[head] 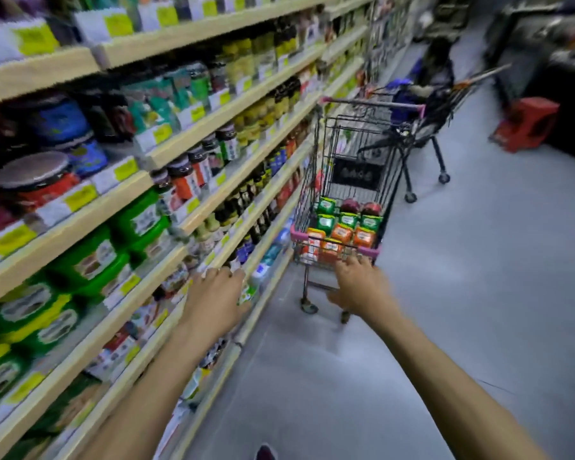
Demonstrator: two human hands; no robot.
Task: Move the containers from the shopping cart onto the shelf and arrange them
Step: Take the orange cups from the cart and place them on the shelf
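Note:
A small wire shopping cart (342, 180) with pink trim stands in the aisle beside the shelves. Inside it sit orange-lidded containers (341, 239), green-lidded containers (347, 218) and dark red jars (361, 206). My right hand (356, 280) reaches out just before the cart's near pink rim, fingers spread and holding nothing. My left hand (214, 293) hovers by the front edge of a lower shelf (213, 257), fingers relaxed, with nothing visibly in it. The whole view is blurred by motion.
Long wooden shelves (120, 190) run along the left, packed with jars, bottles and green tubs (90, 260). A second cart (422, 127) stands farther down the aisle. A red stool (528, 122) sits at the right. The grey floor (462, 293) stretches between.

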